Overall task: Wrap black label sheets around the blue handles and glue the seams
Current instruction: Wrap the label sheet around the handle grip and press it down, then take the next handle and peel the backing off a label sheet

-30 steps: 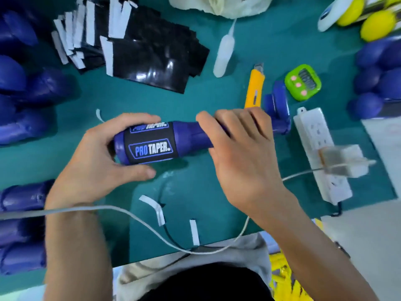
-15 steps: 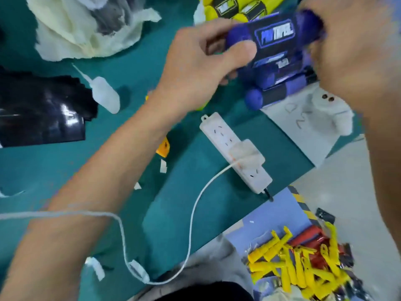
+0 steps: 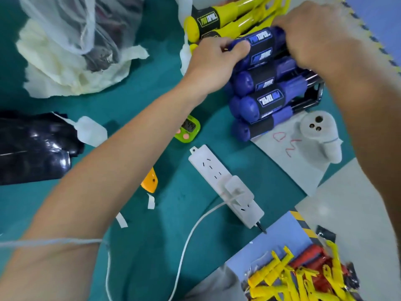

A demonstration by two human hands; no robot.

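1. A blue handle [image 3: 259, 41] wrapped in a black label sheet is held at the far right of the bench [image 3: 169, 161], on top of a stack of wrapped blue handles [image 3: 260, 98]; the stack lies on a grey sheet [image 3: 288, 161] close to the bench's right edge.
2. The handle's left end is gripped by the left hand [image 3: 213, 58], its fingers curled and pressed against the blue cap; the right end is covered by the right hand [image 3: 321, 38], fingers closed over it, though the fingertips are hidden.
3. Yellow handles [image 3: 219, 18] with black labels are seen just behind the stack, touching it or nearly so; which cannot be told.
4. A white object [image 3: 321, 133] with three dark holes rests on the grey sheet just right of the stack's lower end.
5. A green timer [image 3: 187, 129] is partly hidden by the left forearm; a white power strip [image 3: 225, 187] lies diagonally in front of the stack, its cable [image 3: 186, 242] curving toward the near edge.
6. Loose black label sheets [image 3: 32, 148] are piled at the left edge, with a white glue bottle [image 3: 89, 130] beside them; open green surface is left between these and the power strip.
7. Beyond the bench's right corner, a bin of yellow parts [image 3: 288, 276] is seen on the floor.
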